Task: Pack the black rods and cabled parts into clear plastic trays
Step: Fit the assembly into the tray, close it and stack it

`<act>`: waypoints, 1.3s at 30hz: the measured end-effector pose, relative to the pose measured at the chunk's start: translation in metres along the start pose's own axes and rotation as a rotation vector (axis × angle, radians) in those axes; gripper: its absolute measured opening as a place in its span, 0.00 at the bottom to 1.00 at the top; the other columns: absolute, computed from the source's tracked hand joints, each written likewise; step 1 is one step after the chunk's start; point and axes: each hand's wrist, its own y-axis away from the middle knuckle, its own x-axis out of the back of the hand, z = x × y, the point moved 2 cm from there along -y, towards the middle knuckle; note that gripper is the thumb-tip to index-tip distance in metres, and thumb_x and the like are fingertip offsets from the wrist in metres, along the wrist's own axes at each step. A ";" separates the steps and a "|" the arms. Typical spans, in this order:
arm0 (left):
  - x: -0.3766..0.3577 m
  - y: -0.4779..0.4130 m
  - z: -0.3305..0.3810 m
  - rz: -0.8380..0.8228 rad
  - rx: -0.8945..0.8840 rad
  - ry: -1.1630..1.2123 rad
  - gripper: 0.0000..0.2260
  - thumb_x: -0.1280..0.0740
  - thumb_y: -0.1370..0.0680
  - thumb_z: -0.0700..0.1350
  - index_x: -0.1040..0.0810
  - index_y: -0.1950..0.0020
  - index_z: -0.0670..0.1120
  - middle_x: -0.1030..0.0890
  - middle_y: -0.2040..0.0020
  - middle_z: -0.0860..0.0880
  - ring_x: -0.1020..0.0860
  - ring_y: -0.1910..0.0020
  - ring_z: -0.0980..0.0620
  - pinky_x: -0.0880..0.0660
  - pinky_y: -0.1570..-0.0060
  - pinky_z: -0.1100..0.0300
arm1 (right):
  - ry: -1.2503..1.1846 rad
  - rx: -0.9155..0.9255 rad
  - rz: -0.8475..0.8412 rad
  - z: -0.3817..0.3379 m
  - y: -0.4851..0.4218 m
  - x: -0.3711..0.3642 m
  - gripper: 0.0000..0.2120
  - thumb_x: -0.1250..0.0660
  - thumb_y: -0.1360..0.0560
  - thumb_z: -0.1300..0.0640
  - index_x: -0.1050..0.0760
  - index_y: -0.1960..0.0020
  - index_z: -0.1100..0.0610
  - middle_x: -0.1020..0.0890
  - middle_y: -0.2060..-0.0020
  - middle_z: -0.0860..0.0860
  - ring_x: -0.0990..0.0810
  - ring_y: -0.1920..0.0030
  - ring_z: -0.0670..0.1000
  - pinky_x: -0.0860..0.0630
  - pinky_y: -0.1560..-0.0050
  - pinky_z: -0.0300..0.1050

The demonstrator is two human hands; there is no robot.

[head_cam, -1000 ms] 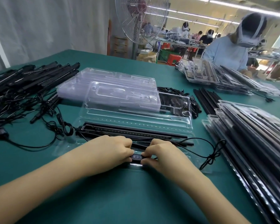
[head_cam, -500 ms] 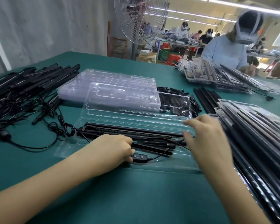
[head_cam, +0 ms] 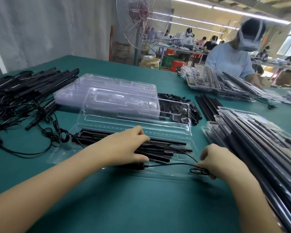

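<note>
Loose rods (head_cam: pixel 32 88): are lying in a tangled heap with their cables at the far left of the green table (head_cam: pixel 141 207).
Stack of empty trays (head_cam: pixel 107 91): is sitting just right of that heap.
Left hand (head_cam: pixel 124 147): is lying across the rods (head_cam: pixel 166 146) in the open tray (head_cam: pixel 175 132), fingers nearly straight and pressing down — gripping nothing.
Open tray: is sitting in front of the person, its clear lid folded back toward the stack.
Cable (head_cam: pixel 171 164): is running along the tray's near edge from the left hand to a small coil at the right.
Right hand (head_cam: pixel 220 160): is curling its fingers and pinching that coil at the tray's right end.
Packed trays (head_cam: pixel 259 140): are piling up at the far right — rods are showing through the plastic.
</note>
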 end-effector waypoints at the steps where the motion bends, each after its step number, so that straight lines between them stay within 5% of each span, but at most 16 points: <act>1: -0.005 -0.002 -0.002 -0.005 0.005 0.011 0.32 0.38 0.26 0.65 0.39 0.27 0.54 0.35 0.36 0.55 0.33 0.45 0.57 0.31 0.46 0.61 | 0.004 -0.004 0.013 0.001 -0.001 0.000 0.06 0.33 0.29 0.55 0.25 0.59 0.59 0.23 0.79 0.48 0.21 0.68 0.50 0.23 0.56 0.43; 4: -0.014 -0.002 -0.007 0.006 0.009 0.013 0.35 0.40 0.28 0.69 0.40 0.25 0.53 0.33 0.39 0.54 0.37 0.41 0.56 0.35 0.39 0.60 | 0.011 -0.016 -0.008 0.000 -0.002 0.000 0.05 0.34 0.29 0.57 0.26 0.57 0.59 0.20 0.68 0.52 0.18 0.59 0.53 0.23 0.53 0.45; 8: -0.018 0.001 -0.011 0.044 0.004 0.061 0.35 0.40 0.28 0.69 0.39 0.26 0.55 0.34 0.45 0.57 0.37 0.45 0.58 0.37 0.41 0.63 | 0.013 -0.002 -0.006 0.003 -0.003 -0.002 0.01 0.37 0.29 0.60 0.27 0.59 0.56 0.20 0.62 0.53 0.19 0.56 0.55 0.23 0.53 0.45; 15: -0.021 0.003 -0.010 0.060 -0.013 0.128 0.23 0.39 0.27 0.67 0.32 0.35 0.61 0.34 0.50 0.58 0.36 0.48 0.59 0.37 0.44 0.62 | -0.046 -0.001 0.315 0.009 0.004 0.014 0.05 0.36 0.27 0.59 0.29 0.61 0.52 0.24 0.60 0.50 0.22 0.61 0.54 0.27 0.62 0.43; 21: -0.019 0.005 -0.005 0.072 -0.051 -0.014 0.21 0.45 0.25 0.67 0.30 0.34 0.63 0.31 0.46 0.58 0.34 0.45 0.57 0.37 0.43 0.62 | 0.035 0.028 0.221 0.008 0.000 0.005 0.07 0.39 0.28 0.64 0.30 0.58 0.51 0.23 0.58 0.51 0.25 0.57 0.55 0.29 0.61 0.43; 25: -0.018 0.006 0.004 0.128 -0.102 -0.196 0.21 0.49 0.21 0.64 0.37 0.29 0.61 0.30 0.43 0.54 0.34 0.44 0.54 0.40 0.49 0.62 | 0.030 0.026 0.120 0.008 0.001 0.004 0.09 0.38 0.28 0.64 0.27 0.60 0.51 0.25 0.64 0.49 0.23 0.61 0.54 0.31 0.64 0.40; 33: -0.019 0.007 0.010 0.145 -0.081 -0.284 0.20 0.52 0.20 0.62 0.41 0.29 0.61 0.31 0.40 0.53 0.32 0.42 0.50 0.39 0.54 0.60 | 0.031 0.021 0.046 0.012 0.001 0.003 0.09 0.39 0.30 0.64 0.24 0.61 0.53 0.20 0.62 0.52 0.18 0.60 0.54 0.20 0.53 0.47; 39: -0.023 0.011 0.015 0.163 -0.040 -0.306 0.19 0.52 0.19 0.61 0.40 0.29 0.60 0.31 0.40 0.52 0.33 0.41 0.49 0.40 0.55 0.59 | -0.294 0.170 -0.196 0.021 -0.001 0.003 0.13 0.44 0.25 0.66 0.30 0.54 0.49 0.25 0.55 0.53 0.22 0.67 0.56 0.22 0.73 0.45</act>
